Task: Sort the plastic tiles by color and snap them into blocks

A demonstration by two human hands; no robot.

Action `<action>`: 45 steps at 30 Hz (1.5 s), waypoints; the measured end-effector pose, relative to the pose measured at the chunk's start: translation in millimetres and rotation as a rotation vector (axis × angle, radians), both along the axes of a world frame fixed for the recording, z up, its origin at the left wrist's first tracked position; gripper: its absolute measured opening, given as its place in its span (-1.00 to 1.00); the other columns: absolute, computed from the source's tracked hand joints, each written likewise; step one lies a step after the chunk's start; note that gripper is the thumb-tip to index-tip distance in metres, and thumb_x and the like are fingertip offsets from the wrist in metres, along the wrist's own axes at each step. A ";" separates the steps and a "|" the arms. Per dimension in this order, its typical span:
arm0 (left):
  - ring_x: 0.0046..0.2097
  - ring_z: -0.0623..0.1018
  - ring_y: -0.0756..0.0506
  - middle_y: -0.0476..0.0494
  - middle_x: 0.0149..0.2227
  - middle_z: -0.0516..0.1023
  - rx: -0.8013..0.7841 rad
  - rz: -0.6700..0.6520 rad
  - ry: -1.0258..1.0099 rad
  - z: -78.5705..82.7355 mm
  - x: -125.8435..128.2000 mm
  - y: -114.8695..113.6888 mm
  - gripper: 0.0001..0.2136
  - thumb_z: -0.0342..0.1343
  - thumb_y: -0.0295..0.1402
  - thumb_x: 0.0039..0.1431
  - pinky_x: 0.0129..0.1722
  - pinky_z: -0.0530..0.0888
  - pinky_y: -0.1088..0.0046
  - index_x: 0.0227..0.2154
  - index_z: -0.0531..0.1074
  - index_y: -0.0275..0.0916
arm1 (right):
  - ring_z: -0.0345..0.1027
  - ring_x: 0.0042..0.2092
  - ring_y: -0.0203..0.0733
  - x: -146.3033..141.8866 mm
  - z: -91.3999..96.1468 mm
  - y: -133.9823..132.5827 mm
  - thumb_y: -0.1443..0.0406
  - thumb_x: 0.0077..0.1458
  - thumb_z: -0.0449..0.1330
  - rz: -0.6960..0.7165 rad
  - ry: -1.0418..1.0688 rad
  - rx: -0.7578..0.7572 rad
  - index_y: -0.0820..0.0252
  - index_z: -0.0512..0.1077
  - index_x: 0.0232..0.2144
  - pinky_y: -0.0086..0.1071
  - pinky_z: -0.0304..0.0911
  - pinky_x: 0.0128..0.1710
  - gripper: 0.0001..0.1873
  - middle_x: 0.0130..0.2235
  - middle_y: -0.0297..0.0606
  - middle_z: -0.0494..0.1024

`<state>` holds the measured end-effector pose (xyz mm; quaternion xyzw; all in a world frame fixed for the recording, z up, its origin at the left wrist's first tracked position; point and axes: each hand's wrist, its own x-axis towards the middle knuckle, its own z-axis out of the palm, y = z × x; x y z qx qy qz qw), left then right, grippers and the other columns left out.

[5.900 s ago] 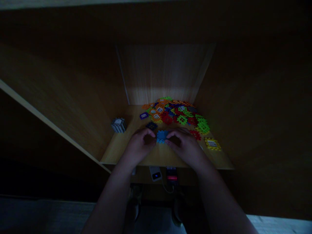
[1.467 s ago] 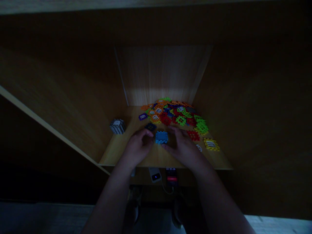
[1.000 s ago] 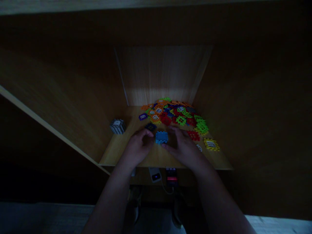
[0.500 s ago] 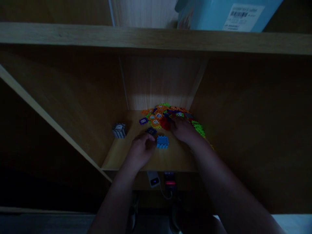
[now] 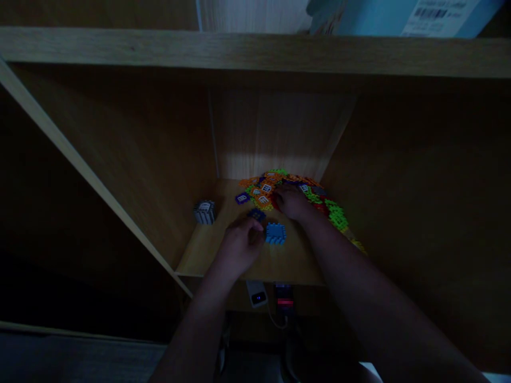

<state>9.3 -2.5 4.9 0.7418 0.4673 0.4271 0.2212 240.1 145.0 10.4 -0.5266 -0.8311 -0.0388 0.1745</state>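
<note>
My left hand [image 5: 242, 243] is closed in a pinch low over the shelf board. At its fingertips is a dark blue interlocking tile [image 5: 256, 214]. Just right of this hand sits a light blue block [image 5: 275, 233] with notched edges, apart from the fingers. My right hand [image 5: 293, 201] reaches into a heap of colourful interlocking tiles, its fingers bent down over red pieces [image 5: 275, 202]. What lies under those fingertips is hidden. Orange tiles [image 5: 263, 200] with white window patterns lie left of it, and green tiles [image 5: 336, 214] to its right.
A grey notched cube [image 5: 205, 211] stands near the left wall; a purple tile [image 5: 241, 198] lies apart from the heap. Shelf walls enclose both sides, and an upper board [image 5: 255, 50] carries a blue box [image 5: 371, 18]. Below the front edge are a cabled device [image 5: 256, 294] and a dark one [image 5: 285, 300].
The view has shifted, so everything sits farther right. My right hand has moved left and slightly deeper over the red tiles. My left hand keeps its place beside the light blue block.
</note>
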 end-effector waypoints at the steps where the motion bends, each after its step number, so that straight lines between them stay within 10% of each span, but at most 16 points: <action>1: -0.08 0.68 -0.19 -0.09 -0.16 0.71 0.003 0.001 -0.001 -0.1 -0.1 0.0 -0.81 0.19 -0.60 0.24 -0.02 0.52 0.26 -0.24 0.55 -0.15 | 0.35 0.33 0.16 0.3 -0.2 -0.2 0.38 0.36 0.09 0.005 0.034 0.023 0.26 0.59 0.18 0.02 0.16 0.41 -0.56 0.28 0.05 0.58; 15: -0.09 0.67 -0.19 -0.10 -0.17 0.71 0.006 -0.003 0.001 1.6 0.4 -0.3 -0.83 0.19 -0.58 0.25 -0.04 0.52 0.25 -0.23 0.55 -0.16 | 0.57 0.12 0.02 27.0 14.0 -22.7 0.28 0.30 0.18 -0.031 0.585 0.321 0.15 0.67 -0.05 -0.02 0.44 0.25 -0.70 0.08 -0.02 0.66; 21: -0.10 0.67 -0.18 -0.09 -0.18 0.71 0.009 0.010 -0.041 1.4 -0.2 0.3 -0.81 0.18 -0.60 0.24 -0.04 0.52 0.26 -0.23 0.55 -0.16 | 0.63 -0.06 -0.04 20.9 36.1 -78.3 0.26 0.28 0.28 -0.075 0.873 0.405 0.11 0.67 -0.16 -0.12 0.54 0.03 -0.83 -0.07 -0.16 0.72; 30: -0.02 0.70 -0.15 -0.13 -0.12 0.74 -0.124 -0.091 -0.437 16.7 10.9 -15.8 -0.82 0.24 -0.25 0.41 0.02 0.56 0.32 -0.01 0.57 -0.15 | 0.62 -0.07 -0.07 -5.9 28.8 -186.8 0.39 0.36 0.30 0.085 0.498 0.583 0.02 0.58 -0.02 -0.16 0.51 0.00 -0.79 -0.09 -0.24 0.72; 38: -0.18 0.69 -0.08 -0.07 -0.23 0.72 -0.293 -0.150 -0.693 9.7 24.0 -13.8 -0.56 0.38 -0.10 0.28 -0.08 0.58 0.40 0.10 0.50 -0.19 | 0.60 0.04 -0.07 -16.8 10.9 -179.3 0.42 0.43 0.22 0.393 0.455 0.340 -0.16 0.55 0.19 -0.10 0.53 0.10 -0.58 0.03 -0.27 0.72; 45: -0.21 0.67 -0.06 -0.04 -0.27 0.69 -0.238 -0.073 -0.659 4.9 19.1 -8.8 -0.64 0.33 -0.19 0.29 -0.11 0.57 0.43 0.06 0.50 -0.21 | 0.55 0.18 0.06 -8.9 8.7 -172.4 0.31 0.34 0.36 0.276 0.538 0.362 -0.20 0.61 0.07 0.11 0.46 0.24 -0.68 0.15 -0.28 0.68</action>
